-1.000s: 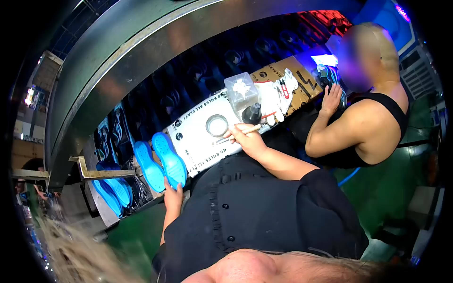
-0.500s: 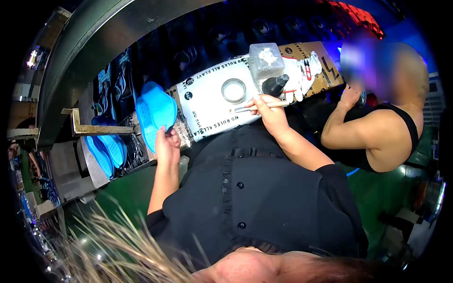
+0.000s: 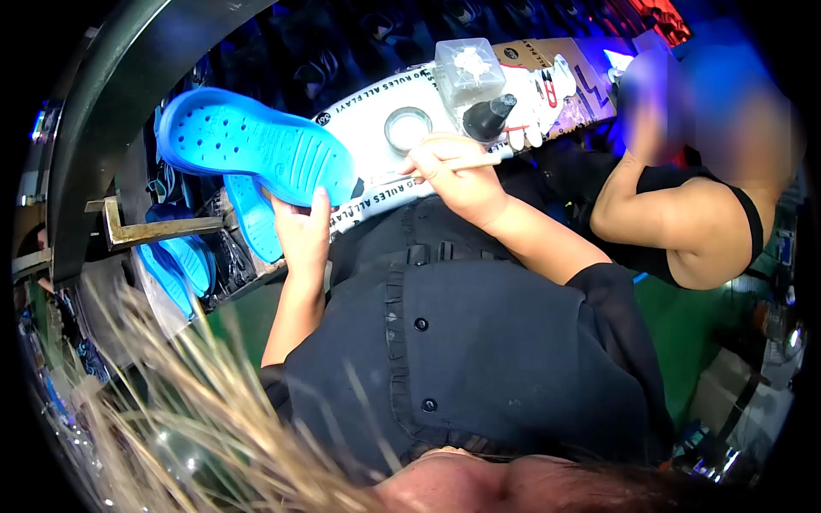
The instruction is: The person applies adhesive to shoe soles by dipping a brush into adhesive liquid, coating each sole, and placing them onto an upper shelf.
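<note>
The left hand (image 3: 301, 232) grips a blue sole (image 3: 248, 144) by one end, so it could flop. The right hand (image 3: 472, 193) grips a brush (image 3: 475, 161); bumping the pot (image 3: 389, 131) could spill it.

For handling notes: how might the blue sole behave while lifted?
The blue sole is probably fairly stiff: it juts from the left hand without visible sagging. Likely light too: one hand alone holds it, near one end, so it might tip.

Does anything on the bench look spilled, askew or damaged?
I see no clear spill or damage. The round, grey-rimmed container stands upright. Only the white gloves beside the black, tapered bottle look untidy: they lie crumpled.
</note>
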### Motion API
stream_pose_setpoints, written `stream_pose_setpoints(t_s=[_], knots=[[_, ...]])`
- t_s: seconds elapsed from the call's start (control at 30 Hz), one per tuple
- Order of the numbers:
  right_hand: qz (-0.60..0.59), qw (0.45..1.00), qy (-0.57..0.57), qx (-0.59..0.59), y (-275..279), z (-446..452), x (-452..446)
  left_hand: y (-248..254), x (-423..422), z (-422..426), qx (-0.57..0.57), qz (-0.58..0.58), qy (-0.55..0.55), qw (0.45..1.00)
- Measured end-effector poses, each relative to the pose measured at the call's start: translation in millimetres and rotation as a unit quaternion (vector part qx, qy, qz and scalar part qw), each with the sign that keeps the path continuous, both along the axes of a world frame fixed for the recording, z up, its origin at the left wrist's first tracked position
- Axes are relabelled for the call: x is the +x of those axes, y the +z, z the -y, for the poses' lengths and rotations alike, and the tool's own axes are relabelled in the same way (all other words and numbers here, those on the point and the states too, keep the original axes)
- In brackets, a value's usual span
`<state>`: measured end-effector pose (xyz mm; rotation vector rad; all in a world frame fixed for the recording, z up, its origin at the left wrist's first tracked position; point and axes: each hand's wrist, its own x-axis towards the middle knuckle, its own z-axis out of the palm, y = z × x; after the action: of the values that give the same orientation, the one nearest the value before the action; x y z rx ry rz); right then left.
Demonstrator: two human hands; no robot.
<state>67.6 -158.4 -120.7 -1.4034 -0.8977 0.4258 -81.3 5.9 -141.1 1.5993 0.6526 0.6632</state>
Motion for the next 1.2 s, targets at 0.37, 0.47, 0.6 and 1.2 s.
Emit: stream_pose_setpoints(t_s=[0.37, 0.47, 0.6, 1.2], knots=[[0.278, 0.958, -0.017, 0.07, -6, -13, 0, 7, 6, 13, 0.064, 0.039, -0.011, 0.997], [0.239, 0.969, -0.037, 0.051, -7, -8, 4, 8, 7, 13, 0.073, 0.049, -0.002, 0.996], [0.242, 0.967, -0.062, 0.059, -9, -5, 4, 6, 6, 13, 0.091, 0.042, -0.004, 0.995], [0.324, 0.944, -0.023, 0.062, -7, -7, 3, -1, 15, 13, 0.14, 0.077, -0.005, 0.987]])
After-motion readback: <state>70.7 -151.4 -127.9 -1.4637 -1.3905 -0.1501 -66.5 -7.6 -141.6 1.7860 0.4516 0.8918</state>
